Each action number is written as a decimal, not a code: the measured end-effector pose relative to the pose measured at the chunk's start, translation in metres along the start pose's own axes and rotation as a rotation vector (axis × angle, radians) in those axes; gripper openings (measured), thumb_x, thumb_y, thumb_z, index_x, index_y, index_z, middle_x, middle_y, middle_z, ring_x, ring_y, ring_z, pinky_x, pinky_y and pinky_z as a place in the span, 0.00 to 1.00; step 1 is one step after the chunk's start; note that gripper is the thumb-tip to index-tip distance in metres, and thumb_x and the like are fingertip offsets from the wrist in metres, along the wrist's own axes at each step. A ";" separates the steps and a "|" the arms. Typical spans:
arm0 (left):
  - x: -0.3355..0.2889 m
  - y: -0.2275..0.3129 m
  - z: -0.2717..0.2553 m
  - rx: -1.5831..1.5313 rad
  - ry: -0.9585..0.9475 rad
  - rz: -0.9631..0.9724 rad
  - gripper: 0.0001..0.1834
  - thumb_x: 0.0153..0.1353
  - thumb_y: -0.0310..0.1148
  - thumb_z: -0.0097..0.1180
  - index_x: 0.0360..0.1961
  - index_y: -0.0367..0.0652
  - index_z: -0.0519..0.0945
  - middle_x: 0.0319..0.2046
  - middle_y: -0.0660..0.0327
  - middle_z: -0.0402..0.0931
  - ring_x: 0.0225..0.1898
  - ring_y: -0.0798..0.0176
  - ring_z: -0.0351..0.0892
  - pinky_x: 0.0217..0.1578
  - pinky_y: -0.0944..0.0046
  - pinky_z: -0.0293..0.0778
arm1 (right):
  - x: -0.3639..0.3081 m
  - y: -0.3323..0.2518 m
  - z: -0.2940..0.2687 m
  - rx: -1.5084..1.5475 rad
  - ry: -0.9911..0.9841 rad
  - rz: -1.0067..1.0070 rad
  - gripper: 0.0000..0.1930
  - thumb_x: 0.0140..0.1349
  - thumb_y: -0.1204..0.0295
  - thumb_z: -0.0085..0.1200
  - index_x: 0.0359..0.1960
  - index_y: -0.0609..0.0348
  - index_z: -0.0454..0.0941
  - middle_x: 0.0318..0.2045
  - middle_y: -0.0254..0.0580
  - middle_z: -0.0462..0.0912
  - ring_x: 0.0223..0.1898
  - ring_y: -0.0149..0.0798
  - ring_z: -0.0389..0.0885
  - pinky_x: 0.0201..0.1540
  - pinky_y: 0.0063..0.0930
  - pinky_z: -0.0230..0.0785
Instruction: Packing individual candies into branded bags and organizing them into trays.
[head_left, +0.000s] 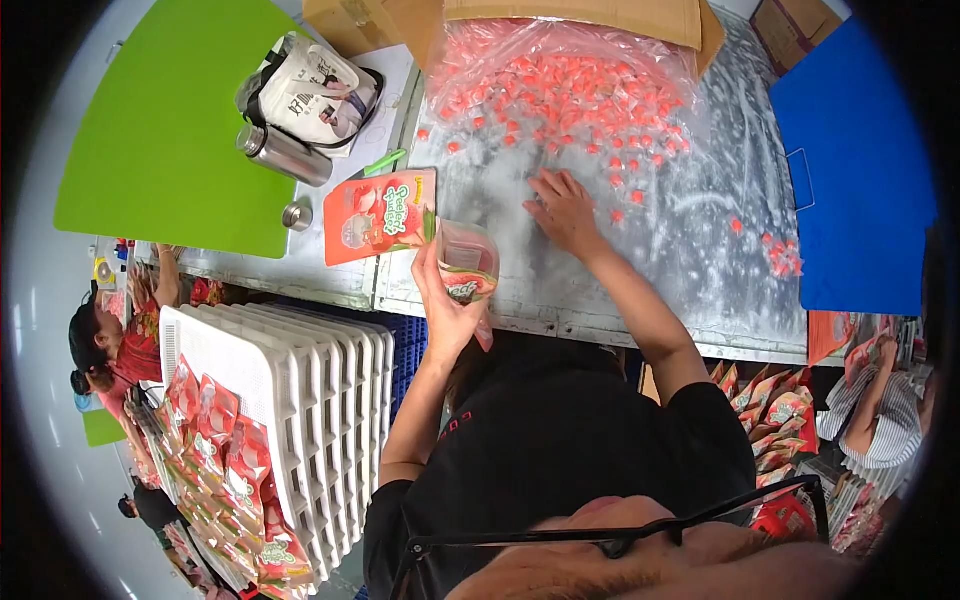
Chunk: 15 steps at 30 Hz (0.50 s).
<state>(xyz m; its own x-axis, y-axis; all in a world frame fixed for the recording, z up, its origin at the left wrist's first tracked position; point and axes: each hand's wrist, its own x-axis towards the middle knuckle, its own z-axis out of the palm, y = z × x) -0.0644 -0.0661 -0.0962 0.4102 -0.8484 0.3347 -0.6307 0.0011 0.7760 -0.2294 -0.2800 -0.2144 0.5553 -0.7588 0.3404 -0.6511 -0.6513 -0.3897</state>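
My left hand [445,305] is closed around a stand-up candy pouch [468,248], red and green with a clear panel, at the table's front edge. What is inside the pouch I cannot make out. Over the metal tabletop [500,195], my right hand [562,208] has its fingers apart and holds nothing visible. Just beyond it lies a heap of small red wrapped candies [570,95], spilling from a clear plastic bag in a cardboard box [580,12]. Left of my left hand, a flat red pouch [345,215] rests on the table.
A steel bottle [285,155], its cap [297,215], a white bag [315,95] and a green tool [385,162] sit at left. Green [170,130] and blue panels [850,170] flank the table. Stacked white trays [330,400] stand at my left; co-workers [130,345] are on both sides.
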 end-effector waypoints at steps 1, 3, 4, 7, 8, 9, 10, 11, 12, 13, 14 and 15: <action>0.000 0.000 0.000 -0.009 -0.008 -0.004 0.53 0.42 0.26 0.73 0.70 0.38 0.57 0.62 0.43 0.57 0.64 0.40 0.60 0.65 0.48 0.60 | -0.008 0.004 0.003 0.094 -0.035 -0.033 0.23 0.71 0.55 0.48 0.61 0.54 0.75 0.64 0.47 0.73 0.67 0.51 0.68 0.69 0.44 0.57; -0.002 -0.005 -0.003 -0.003 0.006 -0.014 0.53 0.42 0.25 0.73 0.70 0.38 0.57 0.62 0.43 0.57 0.64 0.40 0.59 0.65 0.48 0.60 | -0.011 -0.005 -0.020 0.464 0.036 0.118 0.20 0.72 0.59 0.47 0.58 0.56 0.77 0.63 0.48 0.74 0.66 0.50 0.69 0.68 0.41 0.58; -0.002 -0.007 -0.004 -0.009 0.008 -0.003 0.53 0.42 0.25 0.73 0.70 0.38 0.56 0.62 0.43 0.57 0.64 0.40 0.59 0.65 0.48 0.60 | -0.013 -0.007 -0.037 0.818 0.127 0.288 0.18 0.73 0.63 0.45 0.55 0.59 0.79 0.62 0.49 0.75 0.65 0.48 0.70 0.68 0.38 0.59; -0.001 -0.006 -0.010 0.000 -0.014 -0.026 0.53 0.43 0.24 0.72 0.70 0.38 0.56 0.63 0.43 0.57 0.65 0.40 0.59 0.65 0.49 0.59 | -0.035 0.018 -0.073 0.630 0.177 0.273 0.20 0.74 0.62 0.43 0.64 0.52 0.73 0.64 0.50 0.73 0.65 0.52 0.69 0.69 0.42 0.55; -0.001 -0.007 -0.010 -0.006 -0.018 -0.024 0.53 0.43 0.24 0.72 0.70 0.38 0.56 0.63 0.43 0.57 0.65 0.40 0.59 0.65 0.49 0.59 | -0.047 0.029 -0.071 0.625 0.179 0.277 0.20 0.74 0.62 0.43 0.64 0.52 0.73 0.64 0.50 0.73 0.65 0.52 0.69 0.69 0.42 0.55; -0.001 -0.009 -0.010 -0.018 -0.019 -0.030 0.53 0.42 0.24 0.72 0.70 0.38 0.56 0.62 0.43 0.57 0.65 0.40 0.58 0.66 0.49 0.59 | -0.059 0.040 -0.063 0.439 0.151 0.271 0.21 0.73 0.61 0.45 0.64 0.52 0.73 0.64 0.50 0.73 0.66 0.53 0.68 0.70 0.44 0.54; -0.003 -0.011 -0.009 -0.027 -0.016 -0.039 0.53 0.42 0.23 0.72 0.70 0.37 0.56 0.62 0.43 0.58 0.65 0.40 0.58 0.66 0.49 0.59 | -0.064 0.038 -0.063 0.256 0.118 0.259 0.22 0.71 0.61 0.47 0.64 0.52 0.73 0.64 0.49 0.72 0.67 0.53 0.66 0.70 0.46 0.53; -0.003 -0.013 -0.009 -0.027 -0.014 -0.041 0.53 0.42 0.23 0.72 0.70 0.37 0.56 0.62 0.43 0.58 0.65 0.40 0.58 0.66 0.49 0.59 | -0.068 0.035 -0.060 0.255 0.116 0.257 0.22 0.71 0.61 0.47 0.64 0.52 0.73 0.64 0.49 0.72 0.67 0.53 0.66 0.70 0.46 0.53; -0.003 -0.014 -0.008 -0.023 -0.018 -0.046 0.53 0.42 0.23 0.72 0.70 0.38 0.56 0.62 0.43 0.57 0.65 0.40 0.58 0.66 0.49 0.59 | -0.072 0.028 -0.054 0.224 0.108 0.212 0.25 0.69 0.57 0.51 0.65 0.50 0.72 0.66 0.47 0.70 0.68 0.55 0.64 0.70 0.52 0.51; -0.004 -0.015 -0.008 -0.018 -0.023 -0.051 0.54 0.42 0.23 0.72 0.70 0.38 0.56 0.62 0.43 0.57 0.66 0.40 0.58 0.66 0.49 0.59 | -0.072 0.015 -0.051 0.195 0.099 0.168 0.28 0.66 0.54 0.55 0.66 0.48 0.71 0.68 0.45 0.68 0.69 0.56 0.62 0.70 0.58 0.49; -0.004 -0.015 -0.008 -0.016 -0.021 -0.053 0.54 0.42 0.23 0.72 0.70 0.38 0.56 0.62 0.43 0.57 0.66 0.40 0.58 0.66 0.49 0.59 | -0.066 0.000 -0.054 0.197 0.098 0.166 0.28 0.66 0.54 0.55 0.66 0.48 0.71 0.68 0.45 0.68 0.69 0.56 0.62 0.70 0.58 0.49; -0.005 -0.014 -0.008 -0.021 -0.023 -0.050 0.54 0.42 0.23 0.72 0.70 0.38 0.56 0.62 0.43 0.57 0.66 0.40 0.59 0.66 0.49 0.59 | -0.059 -0.014 -0.059 0.084 0.021 0.099 0.32 0.62 0.52 0.58 0.68 0.45 0.69 0.70 0.44 0.64 0.70 0.56 0.58 0.70 0.63 0.45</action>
<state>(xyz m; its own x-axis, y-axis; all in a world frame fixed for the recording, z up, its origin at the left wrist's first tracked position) -0.0520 -0.0576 -0.1043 0.4255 -0.8594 0.2836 -0.5958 -0.0302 0.8025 -0.2834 -0.2253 -0.1785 0.4788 -0.8199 0.3139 -0.6560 -0.5717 -0.4928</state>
